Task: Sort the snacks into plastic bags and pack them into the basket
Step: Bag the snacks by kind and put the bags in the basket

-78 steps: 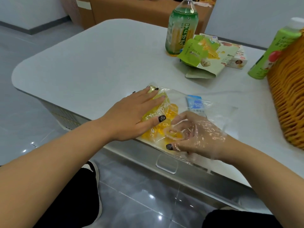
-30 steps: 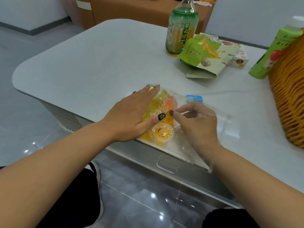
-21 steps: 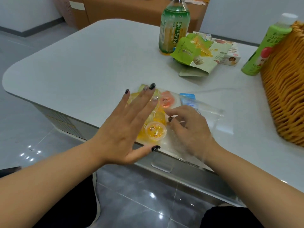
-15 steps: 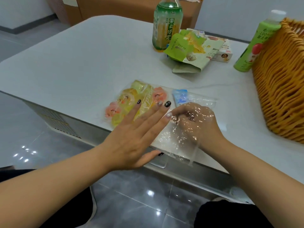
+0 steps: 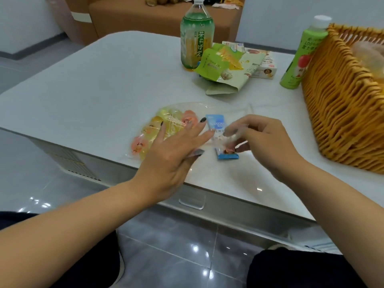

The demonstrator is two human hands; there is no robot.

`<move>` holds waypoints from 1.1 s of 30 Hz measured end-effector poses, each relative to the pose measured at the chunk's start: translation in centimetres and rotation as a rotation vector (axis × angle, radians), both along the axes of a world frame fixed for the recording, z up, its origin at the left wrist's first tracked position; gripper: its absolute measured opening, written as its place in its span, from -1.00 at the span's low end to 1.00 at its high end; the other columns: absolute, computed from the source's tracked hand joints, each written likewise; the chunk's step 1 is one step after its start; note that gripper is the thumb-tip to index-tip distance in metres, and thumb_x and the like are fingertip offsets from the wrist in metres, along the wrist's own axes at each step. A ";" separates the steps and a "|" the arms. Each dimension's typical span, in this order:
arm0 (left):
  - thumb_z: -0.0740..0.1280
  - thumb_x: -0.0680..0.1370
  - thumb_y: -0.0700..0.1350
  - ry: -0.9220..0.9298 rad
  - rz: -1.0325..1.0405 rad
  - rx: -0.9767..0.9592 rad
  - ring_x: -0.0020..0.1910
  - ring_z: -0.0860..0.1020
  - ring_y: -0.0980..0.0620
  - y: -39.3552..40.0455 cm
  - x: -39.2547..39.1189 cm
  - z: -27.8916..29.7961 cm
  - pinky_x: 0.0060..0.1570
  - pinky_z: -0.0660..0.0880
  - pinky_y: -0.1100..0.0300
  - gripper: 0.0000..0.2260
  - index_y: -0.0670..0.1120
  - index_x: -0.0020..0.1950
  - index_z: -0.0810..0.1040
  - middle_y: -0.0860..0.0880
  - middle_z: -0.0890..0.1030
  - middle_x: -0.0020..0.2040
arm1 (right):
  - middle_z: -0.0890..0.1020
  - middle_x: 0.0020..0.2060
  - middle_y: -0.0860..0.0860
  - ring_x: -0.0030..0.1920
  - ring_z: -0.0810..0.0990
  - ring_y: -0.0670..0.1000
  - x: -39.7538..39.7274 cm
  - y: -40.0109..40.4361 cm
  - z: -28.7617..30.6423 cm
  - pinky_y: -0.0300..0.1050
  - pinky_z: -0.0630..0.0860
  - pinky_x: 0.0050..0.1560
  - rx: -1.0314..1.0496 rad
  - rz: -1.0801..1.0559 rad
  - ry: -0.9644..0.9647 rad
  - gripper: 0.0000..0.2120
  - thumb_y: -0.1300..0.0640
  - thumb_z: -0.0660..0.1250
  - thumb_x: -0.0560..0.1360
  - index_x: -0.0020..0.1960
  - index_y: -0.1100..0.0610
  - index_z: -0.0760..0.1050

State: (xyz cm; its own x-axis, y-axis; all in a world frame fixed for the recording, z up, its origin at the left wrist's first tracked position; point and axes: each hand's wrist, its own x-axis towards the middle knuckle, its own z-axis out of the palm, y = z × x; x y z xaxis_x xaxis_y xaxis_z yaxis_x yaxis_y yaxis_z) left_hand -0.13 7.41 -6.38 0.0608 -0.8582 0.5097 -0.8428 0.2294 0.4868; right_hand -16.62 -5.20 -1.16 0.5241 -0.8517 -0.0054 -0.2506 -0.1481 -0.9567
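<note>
Resting flat with fingers spread, the left hand presses on the clear plastic bag, which lies on the white table close to its near edge. Under and just beyond its fingertips, inside the bag, sit the yellow and pink jelly cups. The right hand has its fingers curled, thumb and forefinger drawn together at the bag's open end; motion blur there keeps me from telling whether they truly pinch the film. Between the two hands lies a blue and white snack packet, its lower end just beside the right thumb.

Beyond the hands, well apart from them, stand a green tea bottle, a loose pile of green snack pouches and a small carton. To the right of the right hand stands the wicker basket, with a green juice bottle touching its far corner.

The table's near edge runs just under both wrists, with glossy grey floor tiles below. Left of the left hand the tabletop lies bare to its rounded corner. A brown sofa stands beyond the table's far side.
</note>
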 end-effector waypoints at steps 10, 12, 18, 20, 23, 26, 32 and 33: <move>0.03 0.61 0.12 0.769 0.036 0.066 0.22 0.55 0.24 -1.1 -0.1 9.2 0.28 0.40 0.25 -0.68 0.23 0.28 0.46 0.17 0.68 0.10 | 0.42 0.31 -0.13 0.24 0.48 -0.09 -2.1 -1.8 1.9 -0.02 0.47 0.26 -0.067 -0.075 -0.039 -0.35 -0.16 0.41 0.40 0.41 -0.07 0.25; 0.00 0.67 0.07 0.960 0.001 0.088 0.21 0.60 0.11 -1.2 0.4 10.1 0.33 0.39 -0.02 -0.68 0.18 0.27 0.50 0.10 0.68 0.13 | 0.38 0.37 -0.11 0.23 0.49 -0.09 -2.3 -2.2 2.1 0.01 0.45 0.28 0.028 0.047 0.028 -0.11 -0.24 0.43 0.26 0.49 -0.03 0.17; -0.02 0.70 0.01 1.345 -0.059 0.174 0.13 0.65 -0.04 -1.5 0.3 9.7 0.13 0.45 -0.04 -0.66 0.06 0.30 0.49 0.05 0.67 0.16 | 0.58 0.25 0.02 0.17 0.61 0.06 -3.1 -3.2 2.2 0.11 0.49 0.26 0.258 0.282 -0.071 -0.31 -0.05 0.40 0.32 0.42 0.05 0.34; -0.02 0.70 0.01 1.444 -0.048 0.205 0.12 0.66 -0.04 -1.9 0.4 9.0 0.13 0.46 -0.02 -0.65 0.04 0.32 0.50 0.06 0.67 0.16 | 0.63 0.18 0.02 0.12 0.65 0.10 -3.3 -3.4 2.5 0.08 0.55 0.17 0.259 0.375 -0.030 -0.42 0.00 0.37 0.37 0.38 0.01 0.39; -0.01 0.70 0.01 1.557 -0.030 0.222 0.11 0.66 -0.06 -2.4 0.8 8.3 0.10 0.53 0.03 -0.65 0.00 0.33 0.49 0.03 0.68 0.15 | 0.68 0.07 0.01 0.07 0.67 0.07 -3.2 -3.7 2.8 0.06 0.58 0.13 0.204 0.422 0.044 -0.53 0.00 0.37 0.40 0.31 -0.04 0.46; 0.03 0.69 0.02 1.616 -0.019 0.262 0.11 0.66 -0.10 -2.8 0.9 7.7 0.06 0.58 0.01 -0.66 -0.03 0.31 0.51 -0.01 0.68 0.15 | 0.71 -0.05 0.05 0.02 0.68 0.08 -3.0 -3.9 2.6 -0.01 0.61 0.05 0.193 0.405 0.059 -0.52 -0.07 0.36 0.34 0.25 -0.02 0.51; 0.02 0.69 0.05 1.611 -0.021 0.340 0.13 0.65 -0.09 -3.4 1.7 6.8 0.02 0.59 0.02 -0.62 -0.04 0.30 0.53 -0.01 0.67 0.17 | 0.67 0.09 -0.05 0.08 0.66 0.05 -1.9 -4.5 1.8 0.07 0.57 0.17 0.183 0.353 0.028 -0.63 0.00 0.31 0.44 0.19 0.11 0.59; 0.02 0.68 0.07 1.604 -0.027 0.349 0.14 0.65 -0.09 -3.4 1.9 6.8 0.02 0.58 0.01 -0.62 -0.04 0.30 0.53 -0.01 0.67 0.18 | 0.67 0.11 -0.04 0.08 0.66 0.04 -1.6 -4.6 1.7 0.09 0.56 0.18 0.198 0.327 -0.012 -0.67 0.07 0.32 0.45 0.18 0.16 0.60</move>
State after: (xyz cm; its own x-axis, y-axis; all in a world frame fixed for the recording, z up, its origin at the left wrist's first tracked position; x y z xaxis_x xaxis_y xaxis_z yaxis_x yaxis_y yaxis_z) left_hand 1.75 3.98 0.40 0.2884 -0.9208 -0.2627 0.5464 -0.0671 0.8348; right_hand -18.25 -9.78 0.50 0.7688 -0.6229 -0.1449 -0.2091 -0.0307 -0.9774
